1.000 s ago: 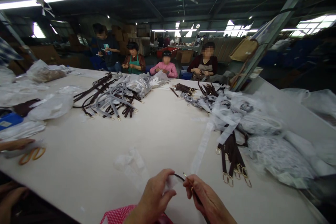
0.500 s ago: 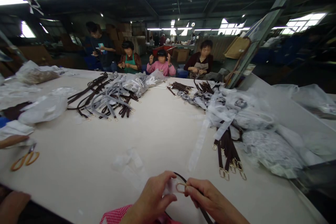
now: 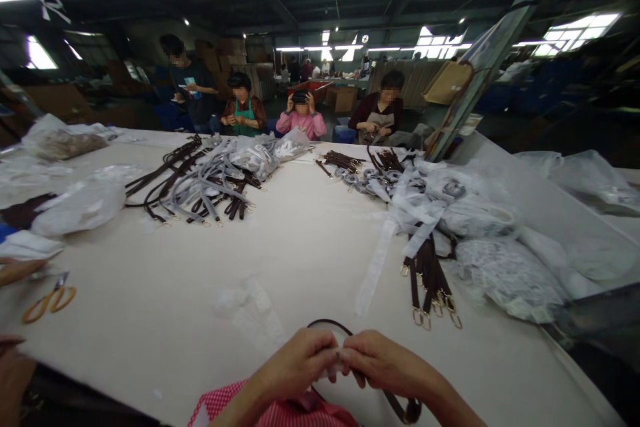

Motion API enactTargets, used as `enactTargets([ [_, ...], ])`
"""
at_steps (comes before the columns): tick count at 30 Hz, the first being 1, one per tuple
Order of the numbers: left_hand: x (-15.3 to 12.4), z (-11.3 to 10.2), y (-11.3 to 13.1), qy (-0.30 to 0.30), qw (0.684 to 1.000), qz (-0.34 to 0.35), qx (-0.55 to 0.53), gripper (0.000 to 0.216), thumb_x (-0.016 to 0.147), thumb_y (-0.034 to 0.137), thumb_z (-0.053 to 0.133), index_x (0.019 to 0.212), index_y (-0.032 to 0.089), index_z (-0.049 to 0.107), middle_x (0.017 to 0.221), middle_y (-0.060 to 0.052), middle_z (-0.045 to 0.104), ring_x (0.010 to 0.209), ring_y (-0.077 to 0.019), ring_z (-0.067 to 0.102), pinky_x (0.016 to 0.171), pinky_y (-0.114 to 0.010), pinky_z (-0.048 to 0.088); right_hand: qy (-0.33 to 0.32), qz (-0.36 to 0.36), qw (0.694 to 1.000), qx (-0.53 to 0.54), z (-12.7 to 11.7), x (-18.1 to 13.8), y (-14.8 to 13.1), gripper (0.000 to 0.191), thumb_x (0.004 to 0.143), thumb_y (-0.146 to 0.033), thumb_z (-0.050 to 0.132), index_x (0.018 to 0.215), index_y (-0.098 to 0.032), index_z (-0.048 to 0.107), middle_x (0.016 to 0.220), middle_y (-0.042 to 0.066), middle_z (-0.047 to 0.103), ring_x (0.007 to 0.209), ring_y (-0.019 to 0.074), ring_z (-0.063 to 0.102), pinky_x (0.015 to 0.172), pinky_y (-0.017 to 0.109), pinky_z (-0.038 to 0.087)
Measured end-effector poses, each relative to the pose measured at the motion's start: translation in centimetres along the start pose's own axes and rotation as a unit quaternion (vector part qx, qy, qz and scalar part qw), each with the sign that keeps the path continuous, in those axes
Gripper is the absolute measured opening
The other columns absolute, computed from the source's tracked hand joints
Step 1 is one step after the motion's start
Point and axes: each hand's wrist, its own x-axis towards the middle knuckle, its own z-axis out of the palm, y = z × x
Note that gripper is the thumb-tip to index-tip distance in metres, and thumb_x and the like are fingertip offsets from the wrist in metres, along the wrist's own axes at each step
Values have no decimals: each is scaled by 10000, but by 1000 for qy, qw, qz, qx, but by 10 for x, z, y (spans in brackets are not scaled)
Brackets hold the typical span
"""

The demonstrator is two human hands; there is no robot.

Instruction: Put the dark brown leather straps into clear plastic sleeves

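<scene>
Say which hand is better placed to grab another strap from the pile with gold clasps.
Right, probably. The right hand is nearer the strap pile; the left hand sits farther away. Both pinch the dark strap.

L hand & R hand now touching — strap loop up.

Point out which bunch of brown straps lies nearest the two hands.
The small fan of straps with gold clasps right of the right hand; the other piles lie across the table.

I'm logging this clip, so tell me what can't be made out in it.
- Head view: the metal end of the dark brown leather strap is hidden between the left hand and right hand.
- Strap's lower loop: cut off by the bottom edge.
- Orange-handled scissors: blades too small.
</scene>
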Motion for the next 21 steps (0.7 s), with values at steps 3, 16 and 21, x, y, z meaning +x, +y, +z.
enactTargets([
  [3, 3, -4, -9, 22, 1000, 3, -14, 141, 779, 243, 500, 750, 157, 607, 662, 23, 585, 645, -128, 545, 637, -239, 406, -40, -12, 998, 55, -4, 1, 2, 201, 751, -260, 550, 922, -177, 615, 679, -43, 535, 571, 102, 492, 538, 215, 378],
  [16, -6, -2, -22, 28, 989, -23, -140, 329, 785, 398, 540, 866, 116, 688, 751, -27, 669, 579, -95, 468, 554, -219, 357, 92, -33, 992, -81, -5, -9, 6, 236, 857, -288, 487, 819, -173, 691, 671, -23, 562, 667, 132, 490, 631, 256, 349],
  [21, -4, 2, -17, 26, 979, -20, -200, 327, 717, 378, 570, 862, 114, 697, 762, -41, 674, 578, -122, 541, 589, -264, 427, 110, -9, 991, -73, -6, -8, -6, 162, 783, -241, 536, 734, -159, 667, 597, -41, 541, 591, 109, 445, 573, 248, 312],
])
